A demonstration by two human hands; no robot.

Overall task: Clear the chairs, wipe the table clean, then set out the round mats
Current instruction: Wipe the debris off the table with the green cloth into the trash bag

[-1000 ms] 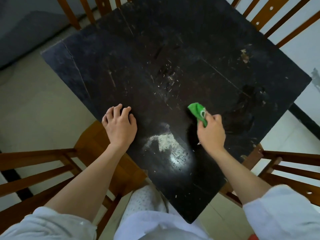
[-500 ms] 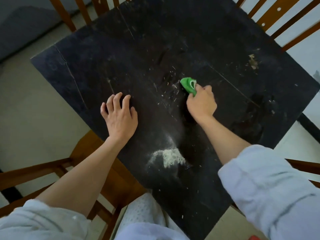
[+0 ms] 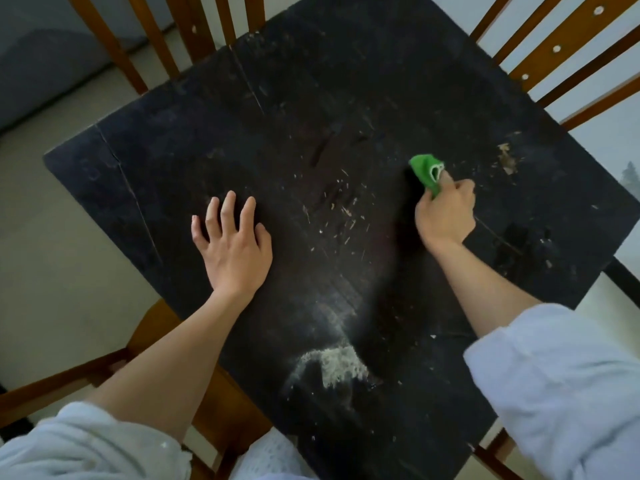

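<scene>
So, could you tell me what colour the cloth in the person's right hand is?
Bright green, with a bit of white trim; the cloth shows clearly in the head view, gripped by the right hand.

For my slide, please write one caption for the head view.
Right hand wipes the dusty black wooden table with a green cloth; left hand rests flat.

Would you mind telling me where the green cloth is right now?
In the head view, the green cloth is right of centre on the black table, gripped by the right hand, beyond the scattered crumbs.
</scene>
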